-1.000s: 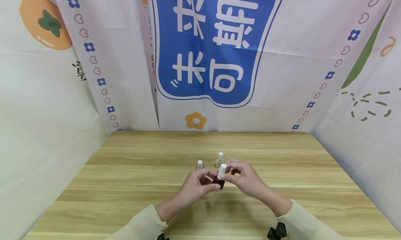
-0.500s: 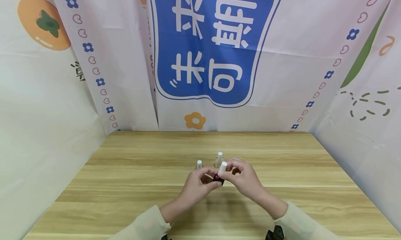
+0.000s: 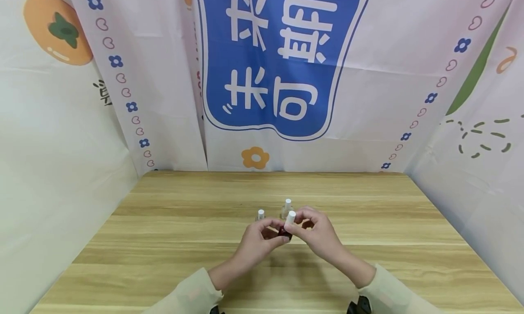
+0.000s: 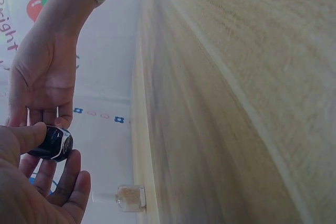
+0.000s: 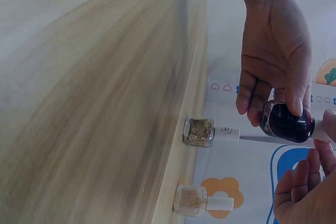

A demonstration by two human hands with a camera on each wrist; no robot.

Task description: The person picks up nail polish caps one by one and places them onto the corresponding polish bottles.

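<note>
A dark red nail polish bottle (image 3: 284,233) with a white cap (image 3: 290,217) is held above the table, tilted a little. Its glass body is pinched between thumb and fingers of my left hand (image 3: 259,243). Thumb and fingers of my right hand (image 3: 318,231) pinch the cap, which sits on the bottle's neck. In the right wrist view the left thumb lies across the dark glass (image 5: 283,124). Seen from the left wrist, the bottle's base (image 4: 67,145) faces outward.
Behind the hands, two more nail polish bottles stand upright with white caps. One holds gold glitter (image 5: 199,132), the other is pale (image 5: 190,200). The wooden table (image 3: 184,223) ends at a printed cloth backdrop (image 3: 327,154), with cloth at both sides.
Both hands have raised the dark red nail polish bottle slightly, and the left thumb sits a bit higher. Over the last half second almost nothing moves.
</note>
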